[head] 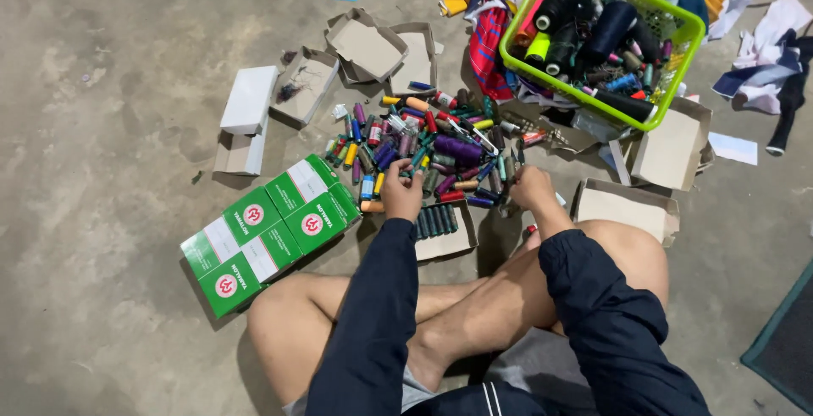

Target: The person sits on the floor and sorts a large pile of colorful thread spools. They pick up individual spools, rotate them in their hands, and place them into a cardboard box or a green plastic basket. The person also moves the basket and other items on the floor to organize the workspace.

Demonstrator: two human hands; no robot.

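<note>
I sit cross-legged on a concrete floor. My left hand rests on the near edge of a pile of small coloured thread spools; its fingers are bent over the spools, and whether it grips one I cannot tell. My right hand is curled at the pile's right edge, its fingers hidden. Just below my left hand lies a shallow cardboard box with a row of dark teal spools in it.
Several green-and-white closed boxes lie to the left. Open cardboard boxes and white boxes sit behind the pile. A lime green basket of large thread cones stands at the back right, among cloth scraps.
</note>
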